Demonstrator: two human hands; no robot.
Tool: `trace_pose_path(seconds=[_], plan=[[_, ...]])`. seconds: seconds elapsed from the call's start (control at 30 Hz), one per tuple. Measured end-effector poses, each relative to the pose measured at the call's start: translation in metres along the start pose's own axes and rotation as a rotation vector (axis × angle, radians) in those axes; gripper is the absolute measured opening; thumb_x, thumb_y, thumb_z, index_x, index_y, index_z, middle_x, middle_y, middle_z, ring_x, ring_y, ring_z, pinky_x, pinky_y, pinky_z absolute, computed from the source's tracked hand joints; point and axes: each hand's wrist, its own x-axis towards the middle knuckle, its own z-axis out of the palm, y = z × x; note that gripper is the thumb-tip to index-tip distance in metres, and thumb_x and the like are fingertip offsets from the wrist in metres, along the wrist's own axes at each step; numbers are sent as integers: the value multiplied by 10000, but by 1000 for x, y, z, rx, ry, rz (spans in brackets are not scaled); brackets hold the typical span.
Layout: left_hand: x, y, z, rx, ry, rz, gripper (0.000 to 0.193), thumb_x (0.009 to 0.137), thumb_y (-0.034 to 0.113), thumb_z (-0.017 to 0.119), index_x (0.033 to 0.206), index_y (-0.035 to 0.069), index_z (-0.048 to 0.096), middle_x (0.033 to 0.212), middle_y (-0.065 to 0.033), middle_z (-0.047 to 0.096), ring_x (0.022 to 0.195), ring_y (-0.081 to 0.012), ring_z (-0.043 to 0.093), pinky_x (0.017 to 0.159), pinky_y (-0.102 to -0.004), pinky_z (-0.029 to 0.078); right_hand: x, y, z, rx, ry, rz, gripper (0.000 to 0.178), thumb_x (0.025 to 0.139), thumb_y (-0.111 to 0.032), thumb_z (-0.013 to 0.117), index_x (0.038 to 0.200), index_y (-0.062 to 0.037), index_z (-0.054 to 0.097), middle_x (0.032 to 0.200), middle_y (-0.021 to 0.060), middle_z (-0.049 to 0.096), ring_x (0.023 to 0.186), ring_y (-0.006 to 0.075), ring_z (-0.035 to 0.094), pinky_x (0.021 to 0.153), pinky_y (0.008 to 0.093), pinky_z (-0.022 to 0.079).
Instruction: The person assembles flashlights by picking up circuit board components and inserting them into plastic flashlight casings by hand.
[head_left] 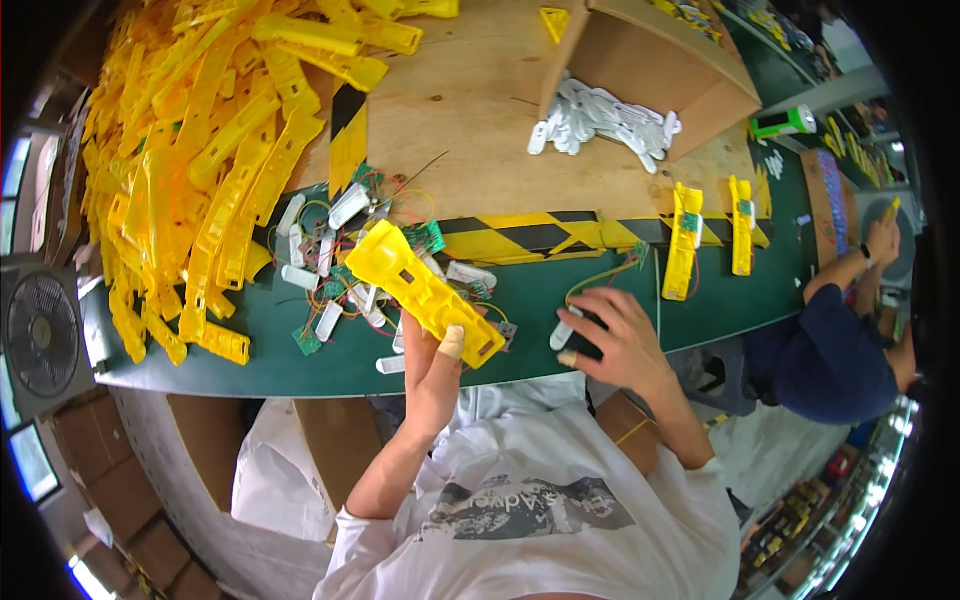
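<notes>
"Left hand (432,375)?"
"Fingers clasping a long yellow plastic shell (418,287) above the table's (545,288) near edge."
"Right hand (622,338)?"
"Half-curled round an oblong white plastic module (561,336), hold unclear. Likely picking up; next needs a firm pinch."

The person's left hand (432,372) grips a tilted yellow casing (412,285), its hollow side showing, above a tangle of white pieces, wires and green circuit boards (306,341). The right hand (622,345) has thumb and fingers at a white oblong piece (563,331); how firmly is unclear. Yellow casings heap (215,150) at left; two more (682,245) lie at right, near a cardboard box (690,75) with white parts (605,120) at its mouth.
</notes>
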Motion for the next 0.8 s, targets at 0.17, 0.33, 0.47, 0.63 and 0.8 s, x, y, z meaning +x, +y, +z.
trace_pose_path(seconds=[0.17, 0.33, 0.47, 0.63, 0.8], plan=[[7, -3, 6, -262, 127, 56, 333, 1009, 58, 495, 1334, 67, 427, 1179, -46, 538, 1072, -141, 547, 960, -335, 452, -34, -16, 30, -4, 54, -144, 412, 708, -200, 773, 1107, -119, 711, 1175, 36, 642, 1074, 249, 600, 887, 404, 499], [9, 2, 10, -115, 160, 85, 267, 982, 46, 564, 1242, 28, 507, 1097, -52, 619, 1003, -137, 608, 910, -311, 489, -35, -29, 45, 431, 256, -114, 373, 678, -28, 772, 1049, -46, 731, 880, 65, 699, 704, 205, 650, 606, 319, 512], [5, 9, 12, 117, 107, 170, 257, 936, 23, 642, 1176, -6, 552, 1063, -67, 648, 956, -136, 634, 858, -301, 517, 8, -68, 12, 625, 204, 138, 264, 771, -23, 760, 1024, 34, 713, 761, 94, 672, 581, 178, 620, 532, 288, 480], [-7, 7, -1, 585, -11, 286, 222, 910, 54, 694, 1093, -45, 619, 1056, -98, 658, 929, -138, 649, 784, -282, 541, 40, -70, 6, 747, -3, 521, 213, 842, -84, 729, 1023, 26, 715, 741, 109, 663, 592, 151, 627, 536, 282, 478], [-5, -2, -7, 477, 243, 529, 238, 910, -2, 662, 1122, -66, 576, 1055, -141, 676, 880, -168, 661, 795, -289, 545, 39, -66, -3, 900, -110, 442, 212, 859, -111, 718, 1035, 8, 719, 702, 113, 638, 573, 121, 593, 542, 274, 470]])
